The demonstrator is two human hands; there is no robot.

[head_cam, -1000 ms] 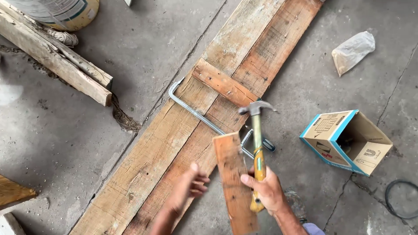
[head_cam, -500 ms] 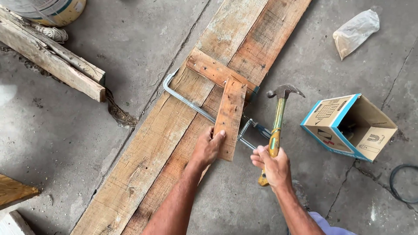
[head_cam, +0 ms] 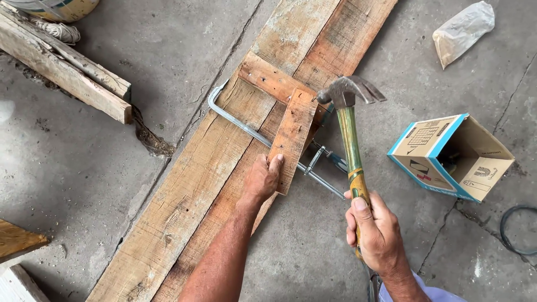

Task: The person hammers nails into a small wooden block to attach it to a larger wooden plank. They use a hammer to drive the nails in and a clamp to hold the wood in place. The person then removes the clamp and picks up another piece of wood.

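1. Head view, the work in hand: a short wooden slat [head_cam: 292, 140] is laid across two long planks [head_cam: 212, 168] on the concrete floor [head_cam: 168, 50], and it is pressed down at its near end by the left hand [head_cam: 263, 178], whose fingers are spread flat on the wood rather than closed round it.
2. A claw hammer [head_cam: 349, 134] with a green and yellow handle is gripped low on the handle by the right hand [head_cam: 376, 229], the fingers being wrapped tightly about it. The steel head is held raised just above the far end of the slat, close to a second cross piece [head_cam: 267, 78] that lies on the planks.
3. The step is judged to be the nailing or knocking of the slat into place. Whether a nail is set under the hammer head cannot be told.
4. The next move is judged to call for a straight blow onto the far end, with the slat kept from shifting and the left fingers kept well back.
5. A long metal bar clamp [head_cam: 254, 134] is seen passing under the slat and across the planks.
6. Surroundings: the floor is grey and cracked. An open cardboard box [head_cam: 447, 156] with blue edges lies to the right, a crumpled plastic bag [head_cam: 461, 31] beyond it, spare timbers [head_cam: 67, 75] at upper left, and a dark cable loop [head_cam: 517, 229] at the right edge.
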